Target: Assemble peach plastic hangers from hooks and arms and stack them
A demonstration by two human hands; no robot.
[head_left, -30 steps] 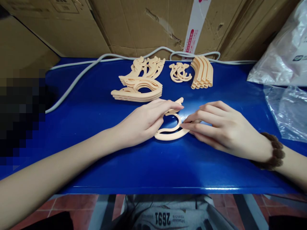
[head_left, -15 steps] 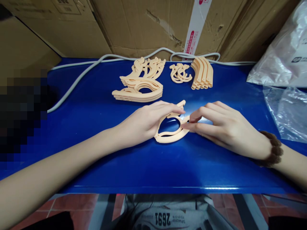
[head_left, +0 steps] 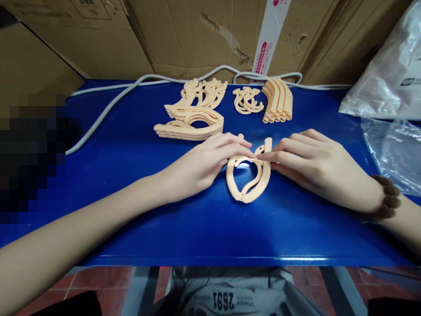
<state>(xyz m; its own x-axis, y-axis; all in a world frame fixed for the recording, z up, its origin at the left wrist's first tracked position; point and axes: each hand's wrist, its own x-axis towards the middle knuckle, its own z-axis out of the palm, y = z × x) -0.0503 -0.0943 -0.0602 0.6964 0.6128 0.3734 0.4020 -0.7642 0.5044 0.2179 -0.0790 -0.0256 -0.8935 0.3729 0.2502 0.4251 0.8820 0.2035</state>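
Note:
A peach plastic folding hanger (head_left: pixel 261 186) lies on the blue table, its two curved arms folded into a rounded loop with the joined end towards me. My left hand (head_left: pixel 210 160) grips its left arm near the upper end, fingers reaching over the top of the loop. On the other side, my right hand (head_left: pixel 305 166) holds the right arm near its top, thumb underneath and forefinger pressed to the middle part. Both hands' fingertips nearly meet at the centre. The parts beneath my fingers are hidden.
Behind the hands lie a stack of folded hangers (head_left: pixel 189 131), loose curved parts (head_left: pixel 205 94), small hooks (head_left: pixel 246 101) and a pile of curved tubes (head_left: pixel 278 101). A white cable (head_left: pixel 108 107) runs along the cardboard boxes (head_left: pixel 197 39). Plastic bags (head_left: pixel 384 74) sit at the right.
The hanger has turned so that its joined end points towards me, and its free ends stand upward. My right hand has moved slightly right and up, still on it.

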